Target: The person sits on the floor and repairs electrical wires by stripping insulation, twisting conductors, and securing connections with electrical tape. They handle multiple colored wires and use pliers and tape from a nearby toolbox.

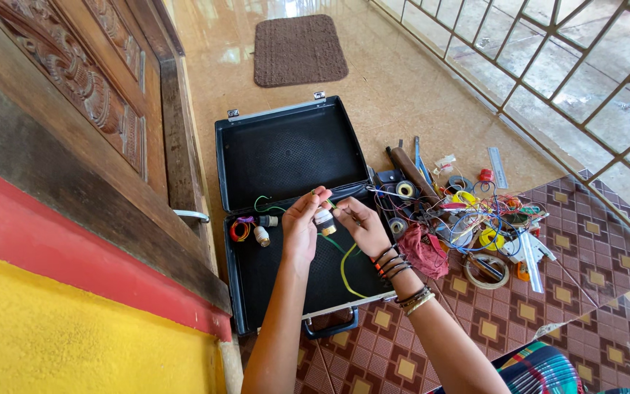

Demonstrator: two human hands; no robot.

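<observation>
**Both hands on a small cylinder above the open case**

Your hands meet on a small cylindrical part, pale at the top and brassy at the bottom, held just above the lower half of the open black case. Your left hand is curled around it from the left, fingertips pinching its upper end. Your right hand is closed too, thumb and forefinger pressed to the part's right side, where a green wire comes away and runs down toward the case floor. A yellow-green wire loops below it, lying on the lining near your right wrist, which carries several dark and beaded bracelets.

To the left inside the case lie a small coil of red and orange wire and a pale bulb-shaped piece. Right of the case, on the patterned mat, you have a heap of clutter: rolls of tape, tangled wires, a red cloth and a wooden-handled tool. A brown doormat lies farther off on the tiled floor, and a carved wooden door stands to your left.
</observation>
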